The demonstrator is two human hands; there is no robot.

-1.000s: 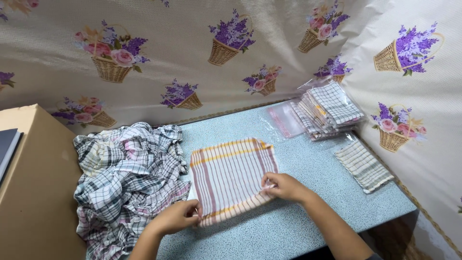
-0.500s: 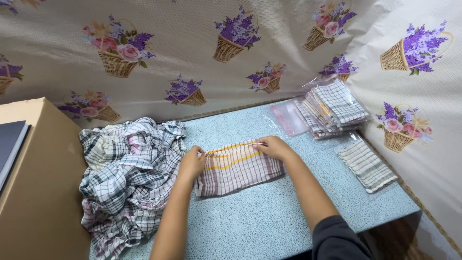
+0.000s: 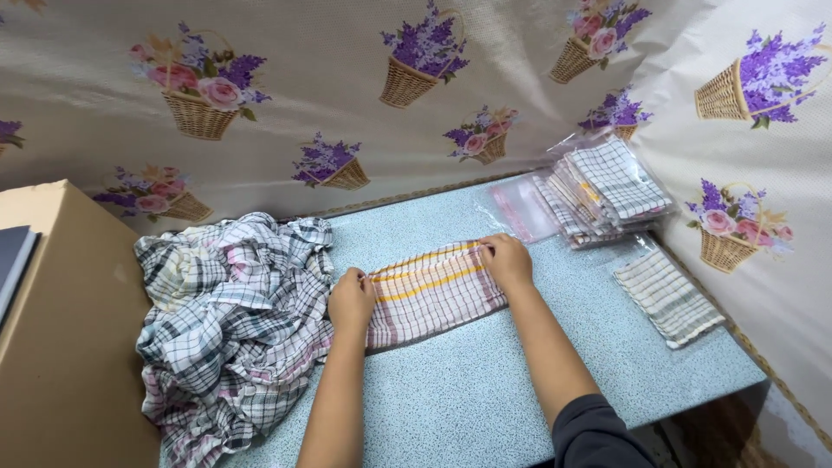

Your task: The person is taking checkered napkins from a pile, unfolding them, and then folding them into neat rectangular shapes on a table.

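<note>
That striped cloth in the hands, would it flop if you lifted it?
Probably floppy: the striped cloth lies folded flat and rippled between the left hand and right hand. Likely light, being thin. It shouldn't roll or tip.

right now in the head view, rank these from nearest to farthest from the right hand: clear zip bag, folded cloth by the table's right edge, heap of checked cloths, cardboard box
Measured from the right hand:
1. Clear zip bag, just beyond the hand, toward the wall.
2. Folded cloth, off to the right, near the table's edge.
3. Heap of checked cloths, on the left, past the left hand.
4. Cardboard box, at the far left.
</note>
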